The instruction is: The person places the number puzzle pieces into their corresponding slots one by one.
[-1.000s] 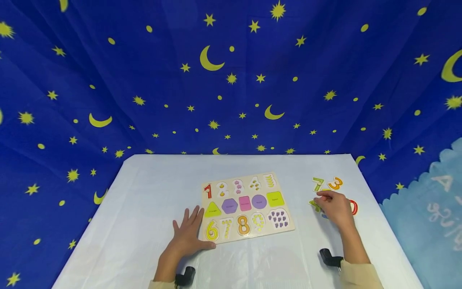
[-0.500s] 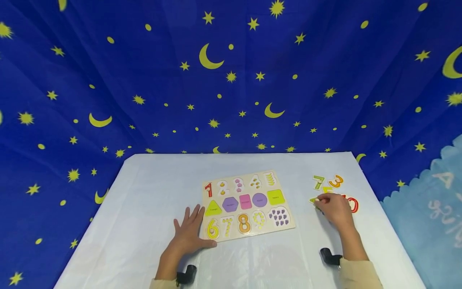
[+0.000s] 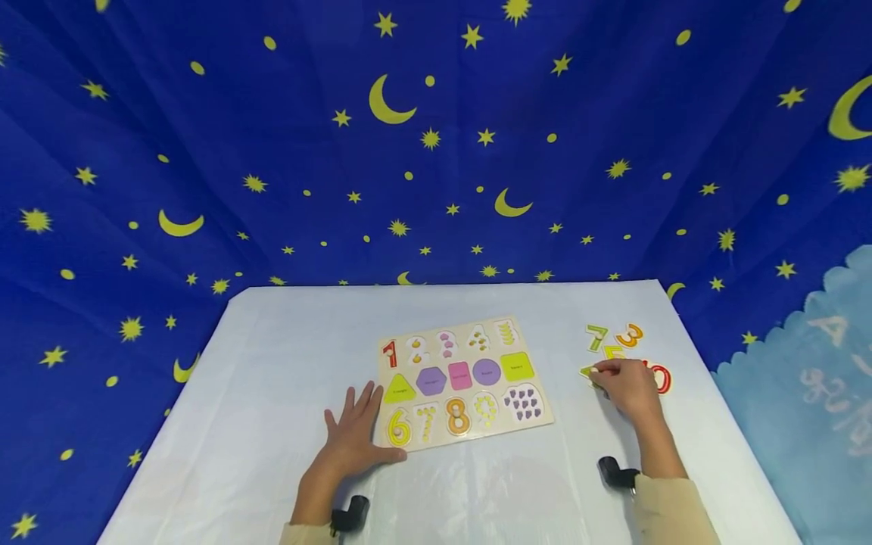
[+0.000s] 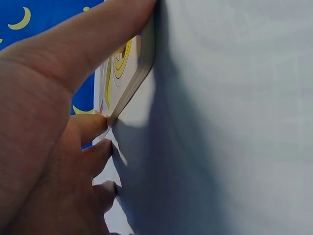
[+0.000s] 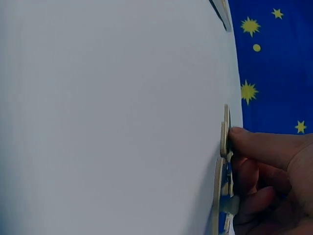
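My left hand (image 3: 350,439) rests on the table with fingers spread, its thumb and fingertips touching the left corner of a wooden number puzzle board (image 3: 493,353). Red 1, yellow 6 and orange 8 sit in their recesses; the other number recesses show printed pictures. At the right, my right hand (image 3: 632,390) pinches a green number piece (image 3: 584,372) between thumb and finger. Most of that piece is hidden, so its digit cannot be read. Under the fingers in the right wrist view lies a piece with blue on it (image 5: 225,196).
Around the right hand lie loose number pieces: a green 7 (image 3: 596,337), an orange 3 (image 3: 630,335), a partly covered yellow 5 (image 3: 613,353) and a red 10 (image 3: 661,378). A white-covered table (image 3: 286,341) bears everything. Behind it hangs a blue star-patterned cloth (image 3: 306,144).
My right hand has shifted slightly at the pile, and more of the yellow 5 and red 10 now shows. The left hand and board stay put; the head view has tilted slightly.
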Demonstrator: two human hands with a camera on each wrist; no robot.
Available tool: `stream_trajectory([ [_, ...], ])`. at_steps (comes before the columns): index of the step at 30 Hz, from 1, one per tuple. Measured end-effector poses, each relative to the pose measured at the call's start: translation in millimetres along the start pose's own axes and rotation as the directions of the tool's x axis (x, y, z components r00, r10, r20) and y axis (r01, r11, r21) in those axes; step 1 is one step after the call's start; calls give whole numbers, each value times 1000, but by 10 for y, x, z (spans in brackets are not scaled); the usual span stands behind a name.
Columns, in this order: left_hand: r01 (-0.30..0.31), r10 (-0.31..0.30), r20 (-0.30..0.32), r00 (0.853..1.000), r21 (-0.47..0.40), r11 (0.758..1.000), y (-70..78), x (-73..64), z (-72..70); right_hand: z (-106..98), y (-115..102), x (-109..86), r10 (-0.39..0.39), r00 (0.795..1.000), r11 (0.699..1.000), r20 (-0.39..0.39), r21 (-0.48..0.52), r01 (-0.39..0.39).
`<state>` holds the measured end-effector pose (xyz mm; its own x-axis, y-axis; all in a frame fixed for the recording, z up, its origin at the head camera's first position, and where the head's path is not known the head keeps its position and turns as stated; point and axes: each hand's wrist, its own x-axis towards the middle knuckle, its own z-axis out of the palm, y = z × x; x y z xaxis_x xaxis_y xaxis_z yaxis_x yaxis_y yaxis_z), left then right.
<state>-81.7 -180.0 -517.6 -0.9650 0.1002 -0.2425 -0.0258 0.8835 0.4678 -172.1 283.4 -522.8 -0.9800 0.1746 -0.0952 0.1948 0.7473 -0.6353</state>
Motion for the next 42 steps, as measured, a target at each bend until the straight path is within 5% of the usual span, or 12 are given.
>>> stream_trajectory([
  [11, 10, -10, -4, 1000, -4, 1000, -28, -31, -23, -42, 65, 132, 46, 993, 993, 105, 101, -56],
  [42, 13, -13, 12, 1000, 14, 1000, -8, 1, 6, -78, 51, 108, -29, 996, 999, 89, 17, 27],
])
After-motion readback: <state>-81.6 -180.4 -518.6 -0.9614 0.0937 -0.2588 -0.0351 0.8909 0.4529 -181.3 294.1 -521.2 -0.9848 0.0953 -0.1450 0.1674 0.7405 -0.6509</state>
